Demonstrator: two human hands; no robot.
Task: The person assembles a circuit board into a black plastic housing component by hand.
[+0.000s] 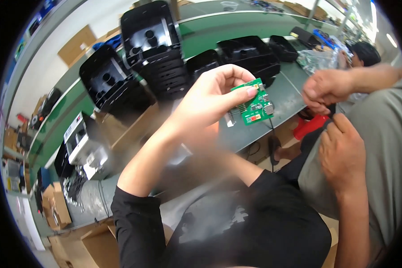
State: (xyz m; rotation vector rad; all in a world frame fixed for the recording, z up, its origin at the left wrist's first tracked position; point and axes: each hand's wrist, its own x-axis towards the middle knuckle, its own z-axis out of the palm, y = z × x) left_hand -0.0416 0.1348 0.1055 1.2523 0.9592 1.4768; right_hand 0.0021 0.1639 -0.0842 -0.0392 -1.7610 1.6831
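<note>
My left hand [214, 91] pinches a green circuit board [257, 107] by its upper left part, thumb on the face and fingers behind. The board is tilted, with small chips, a silver connector and a red-and-yellow part showing; a row of pins runs along its left side. Below my left wrist, my right hand [206, 138] is smeared and mostly hidden behind the left forearm, so its fingers cannot be made out. To the right are another person's two hands, one a closed fist [321, 89], the other a bent hand [342, 154] near the knee.
Black plastic housings [149, 31] are stacked on the green-grey bench, with more black housings [250, 56] beyond my hand. At left stand a silver-and-black device [87, 149] and a cardboard box [56, 205]. Clear plastic bags [317, 60] lie at the far right, near another seated person.
</note>
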